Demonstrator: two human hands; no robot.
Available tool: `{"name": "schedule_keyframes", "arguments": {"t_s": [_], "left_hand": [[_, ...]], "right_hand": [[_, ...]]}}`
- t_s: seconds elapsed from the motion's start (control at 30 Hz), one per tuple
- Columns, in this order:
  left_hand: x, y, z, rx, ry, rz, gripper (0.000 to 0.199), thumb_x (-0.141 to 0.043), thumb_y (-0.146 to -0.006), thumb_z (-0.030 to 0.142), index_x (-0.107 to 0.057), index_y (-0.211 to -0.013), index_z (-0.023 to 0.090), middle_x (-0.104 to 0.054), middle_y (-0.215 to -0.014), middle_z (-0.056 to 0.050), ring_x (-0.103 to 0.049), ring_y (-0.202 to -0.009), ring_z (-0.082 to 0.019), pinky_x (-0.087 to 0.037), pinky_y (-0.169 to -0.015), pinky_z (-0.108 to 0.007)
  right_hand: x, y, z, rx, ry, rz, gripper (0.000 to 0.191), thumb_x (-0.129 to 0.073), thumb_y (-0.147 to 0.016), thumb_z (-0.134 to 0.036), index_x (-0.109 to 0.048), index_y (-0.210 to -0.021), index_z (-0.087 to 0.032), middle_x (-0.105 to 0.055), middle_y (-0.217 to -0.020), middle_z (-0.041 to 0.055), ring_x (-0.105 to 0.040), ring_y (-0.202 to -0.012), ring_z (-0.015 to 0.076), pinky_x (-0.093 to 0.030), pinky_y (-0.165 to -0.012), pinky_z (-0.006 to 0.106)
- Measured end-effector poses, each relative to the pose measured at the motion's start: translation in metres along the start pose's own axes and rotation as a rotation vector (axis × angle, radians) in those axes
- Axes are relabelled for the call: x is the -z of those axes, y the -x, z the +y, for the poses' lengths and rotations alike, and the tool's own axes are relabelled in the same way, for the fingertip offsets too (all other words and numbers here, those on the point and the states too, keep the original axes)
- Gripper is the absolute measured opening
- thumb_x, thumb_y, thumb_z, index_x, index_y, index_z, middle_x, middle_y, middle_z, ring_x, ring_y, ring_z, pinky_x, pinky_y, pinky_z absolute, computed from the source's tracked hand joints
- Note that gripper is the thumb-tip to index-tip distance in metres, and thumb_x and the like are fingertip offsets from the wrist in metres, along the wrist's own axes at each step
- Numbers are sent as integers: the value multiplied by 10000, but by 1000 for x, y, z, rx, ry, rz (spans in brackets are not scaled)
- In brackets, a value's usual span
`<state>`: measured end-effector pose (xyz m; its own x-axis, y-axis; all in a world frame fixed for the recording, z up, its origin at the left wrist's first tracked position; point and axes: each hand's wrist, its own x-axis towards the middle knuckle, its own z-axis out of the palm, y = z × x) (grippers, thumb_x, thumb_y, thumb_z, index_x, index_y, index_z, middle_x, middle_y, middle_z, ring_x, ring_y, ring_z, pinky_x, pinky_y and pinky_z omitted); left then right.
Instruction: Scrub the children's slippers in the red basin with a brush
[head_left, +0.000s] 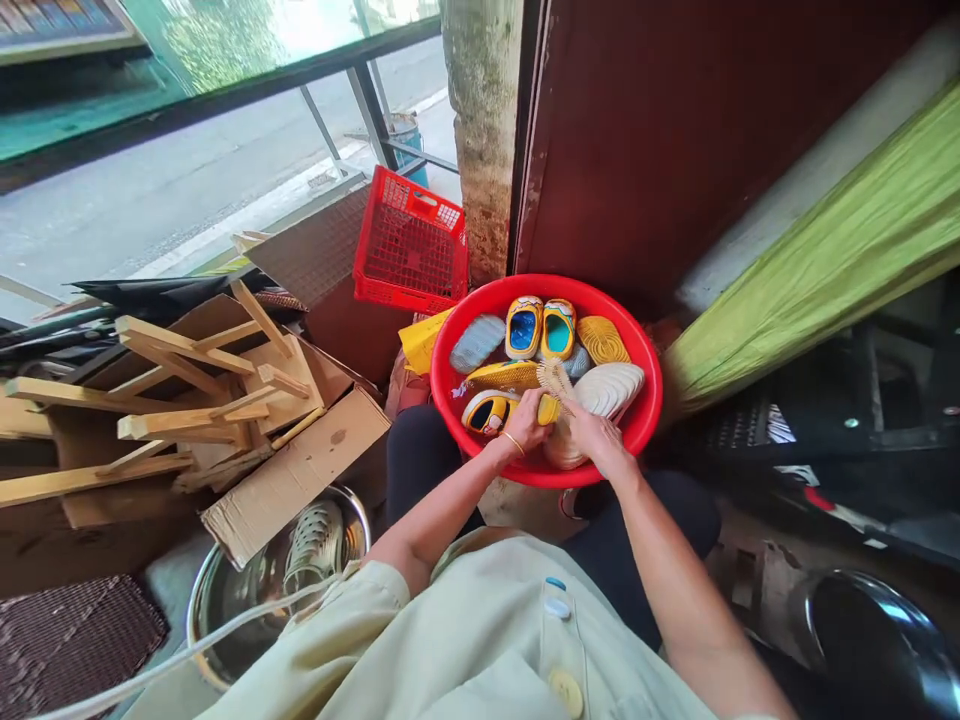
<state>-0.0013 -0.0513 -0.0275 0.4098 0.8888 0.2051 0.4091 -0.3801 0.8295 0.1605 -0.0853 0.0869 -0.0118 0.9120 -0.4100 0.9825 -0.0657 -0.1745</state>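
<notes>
A red basin [651, 400] between my knees holds several shoes. My left hand [527, 422] is closed around a yellow slip-on shoe [484, 412] with a dark inside, near the basin's front. My right hand [598, 438] grips a scrub brush [555, 382], its pale bristles close to the shoe and my left fingers; contact is hard to make out. Behind them stands a pair of yellow shoes [541, 328] with blue and green insides. Around these lie a yellow sole [604, 340], a grey-blue sole [478, 343] and a white sole [611, 388], all upturned.
A red plastic crate [411, 240] stands beyond the basin. To the left are upturned wooden stools [217, 385] and a cardboard flap [300, 475]. A metal bowl [202, 590] with a shoe in it sits by my left leg. Green cloth [817, 240] hangs at the right.
</notes>
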Motion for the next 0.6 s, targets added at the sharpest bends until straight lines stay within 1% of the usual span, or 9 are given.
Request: {"name": "schedule_keyframes", "arguments": {"t_s": [0.07,0.13,0.2,0.27,0.33,0.37,0.47,0.53,0.6], "left_hand": [[5,-2,-5,39,-5,-8,626,-628,-736,137,-482,-1345,138,-569,-1303,-172,-555,-1238,-303,-485,-1088,-489],[5,-5,-10,42,-6,-49,598,-628,-744,128,-507,-1329,155,-573,-1334,-165,-552,-1258,-301,-471,-1113,-489],[1,-6,-14,42,-5,-83,537,-624,-758,121,-550,-1287,171,-582,-1350,-155,-553,-1274,-302,-454,-1139,-479],[-4,-4,-15,67,-10,-114,456,-613,-774,117,-590,-1227,161,-606,-1323,-161,-565,-1268,-316,-454,-1138,-469],[-4,0,-13,105,-5,-133,438,-610,-774,112,-598,-1211,142,-628,-1290,-175,-578,-1255,-332,-462,-1123,-468],[-2,2,-12,115,5,-147,470,-613,-766,106,-589,-1235,141,-639,-1281,-171,-589,-1243,-328,-469,-1111,-463],[9,6,-6,110,45,-190,667,-648,-742,112,-496,-1386,195,-664,-1293,-110,-636,-1191,-278,-504,-1067,-419],[18,4,-3,148,49,-166,710,-680,-779,173,-442,-1444,248,-670,-1309,-70,-657,-1168,-249,-517,-1044,-392],[24,-3,-1,209,11,-100,658,-701,-830,260,-459,-1442,264,-659,-1343,-68,-645,-1201,-249,-501,-1060,-387]], "right_hand": [[-2,8,-1,3,-37,37,564,-303,-1072,-339,-341,-1634,-312,-759,-1195,139,-727,-1053,296,-534,-856,377],[-7,23,-8,34,-38,78,573,-293,-1076,-359,-292,-1649,-336,-749,-1222,129,-727,-1043,289,-531,-845,367],[-12,34,-17,64,-9,82,568,-286,-1076,-358,-298,-1644,-355,-738,-1243,127,-725,-1043,289,-528,-849,373],[-13,36,-25,73,15,46,556,-276,-1075,-350,-339,-1628,-361,-741,-1233,131,-723,-1049,293,-525,-860,388],[-12,26,-25,95,11,2,545,-281,-1073,-348,-373,-1610,-365,-752,-1210,128,-720,-1067,293,-519,-881,396],[-10,18,-22,97,6,-16,543,-292,-1070,-346,-384,-1605,-360,-757,-1198,128,-717,-1080,294,-516,-891,399],[-9,-5,-7,32,-1,-38,551,-303,-1062,-325,-397,-1605,-303,-755,-1201,153,-708,-1111,302,-511,-907,405],[-13,-16,2,-17,-8,-41,557,-307,-1060,-330,-394,-1608,-279,-743,-1233,163,-703,-1127,303,-515,-907,405],[-20,-24,7,-35,-17,-48,561,-324,-1057,-348,-388,-1611,-287,-739,-1243,165,-705,-1128,309,-518,-906,413]]}}
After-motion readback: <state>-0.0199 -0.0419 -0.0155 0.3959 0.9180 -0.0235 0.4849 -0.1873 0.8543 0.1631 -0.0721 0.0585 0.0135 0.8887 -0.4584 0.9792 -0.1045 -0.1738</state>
